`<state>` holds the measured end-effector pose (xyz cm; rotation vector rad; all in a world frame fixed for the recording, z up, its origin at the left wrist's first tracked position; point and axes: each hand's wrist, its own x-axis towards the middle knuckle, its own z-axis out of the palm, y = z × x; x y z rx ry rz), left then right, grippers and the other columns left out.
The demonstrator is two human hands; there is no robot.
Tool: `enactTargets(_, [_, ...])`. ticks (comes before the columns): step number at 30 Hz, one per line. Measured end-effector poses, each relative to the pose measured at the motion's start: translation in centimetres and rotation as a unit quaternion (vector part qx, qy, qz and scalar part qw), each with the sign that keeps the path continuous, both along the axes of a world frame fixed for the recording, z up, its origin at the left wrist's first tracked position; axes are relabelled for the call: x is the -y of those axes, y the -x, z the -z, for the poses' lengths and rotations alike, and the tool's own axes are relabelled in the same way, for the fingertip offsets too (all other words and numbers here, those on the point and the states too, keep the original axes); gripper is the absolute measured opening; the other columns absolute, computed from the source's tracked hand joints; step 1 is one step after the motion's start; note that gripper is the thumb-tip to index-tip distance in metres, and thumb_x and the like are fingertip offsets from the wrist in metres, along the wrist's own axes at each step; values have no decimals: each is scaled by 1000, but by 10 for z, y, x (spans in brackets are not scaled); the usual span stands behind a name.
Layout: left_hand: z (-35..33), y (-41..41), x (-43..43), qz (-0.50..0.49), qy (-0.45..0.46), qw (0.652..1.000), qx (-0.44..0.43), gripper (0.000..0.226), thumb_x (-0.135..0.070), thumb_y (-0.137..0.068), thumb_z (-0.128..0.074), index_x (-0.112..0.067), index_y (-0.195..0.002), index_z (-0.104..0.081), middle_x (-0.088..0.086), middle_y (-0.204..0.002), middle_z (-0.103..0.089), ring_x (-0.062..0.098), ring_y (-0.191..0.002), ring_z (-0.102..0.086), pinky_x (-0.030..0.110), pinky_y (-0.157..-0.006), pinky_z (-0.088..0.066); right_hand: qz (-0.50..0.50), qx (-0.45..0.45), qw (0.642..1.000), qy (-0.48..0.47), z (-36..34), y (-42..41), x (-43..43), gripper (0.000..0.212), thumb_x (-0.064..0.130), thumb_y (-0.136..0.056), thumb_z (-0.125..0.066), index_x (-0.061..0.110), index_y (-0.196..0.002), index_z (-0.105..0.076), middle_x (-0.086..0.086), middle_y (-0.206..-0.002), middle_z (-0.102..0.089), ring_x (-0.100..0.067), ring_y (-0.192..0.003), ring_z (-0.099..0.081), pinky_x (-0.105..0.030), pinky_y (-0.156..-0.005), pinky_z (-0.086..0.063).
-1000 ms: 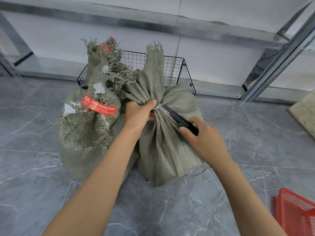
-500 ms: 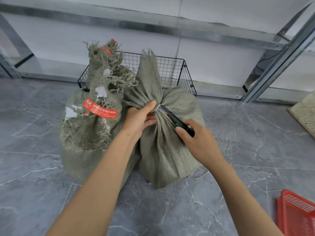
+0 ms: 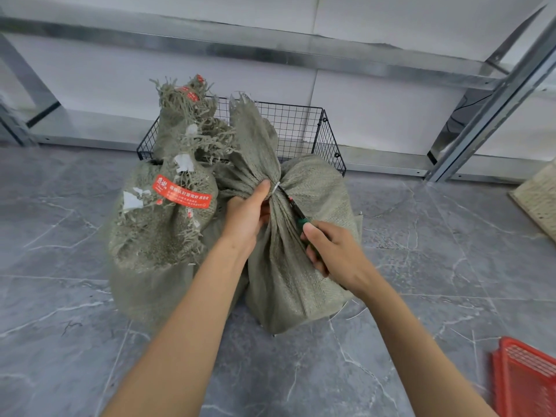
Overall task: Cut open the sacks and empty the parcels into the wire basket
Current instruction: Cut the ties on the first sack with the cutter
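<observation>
Two grey-green woven sacks stand on the floor in front of a black wire basket (image 3: 296, 121). The left sack (image 3: 156, 236) is frayed and carries a red label. The right sack (image 3: 288, 266) is gathered at its neck by a white tie (image 3: 275, 187). My left hand (image 3: 245, 218) grips the gathered neck just below the tie, thumb up against it. My right hand (image 3: 334, 254) holds a dark cutter with a green handle (image 3: 296, 210), its tip at the white tie.
Metal shelving rails (image 3: 270, 52) run along the white wall behind the basket. A red plastic crate (image 3: 525, 377) sits at the lower right, a pale woven mat (image 3: 538, 197) at the right edge. Grey marble-pattern floor (image 3: 60, 296) surrounds the sacks.
My right hand has slid the cutter closer along the sack toward the tie. The top flap of the right sack has sagged lower. My left hand keeps its grip on the neck.
</observation>
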<state>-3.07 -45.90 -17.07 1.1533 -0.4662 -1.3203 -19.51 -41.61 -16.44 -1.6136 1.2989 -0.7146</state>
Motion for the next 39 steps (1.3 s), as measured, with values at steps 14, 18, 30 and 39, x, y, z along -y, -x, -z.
enactTargets(14, [12,10,-10,-11,-75,996,52,58,-50,-83,-57,-8,-122,-56,8,-116,-64,24,-106,-61,45,-99,-44,-33,137,976,-164,3,-15,-8,44,41,-102,-33,6,-89,-55,-7,-59,-54,-20,-45,-48,-28,-46,-42])
enactTargets(18, [15,15,-9,-39,-84,993,68,56,-49,-89,-51,-5,-125,-53,9,-119,-62,24,-109,-59,45,-101,-43,-21,129,978,-162,0,-21,-11,44,39,-103,-31,5,-87,-54,-7,-59,-54,-20,-45,-48,-28,-46,-41])
enactTargets(30, [10,38,-12,-136,-61,979,140,33,-44,-95,-43,-19,-74,-42,-3,-84,-53,9,-77,-53,31,-76,-39,23,26,999,-15,-3,-44,-11,49,27,-102,-28,3,-67,-52,-15,-53,-56,-20,-42,-51,-27,-48,-42])
enactTargets(39, [6,40,-11,-131,-84,976,156,32,-40,-98,-39,-19,-74,-40,-2,-81,-51,8,-71,-49,32,-65,-36,36,-24,998,48,1,-50,-9,59,31,-103,-26,-7,-71,-56,-21,-59,-60,-31,-55,-57,-46,-64,-51])
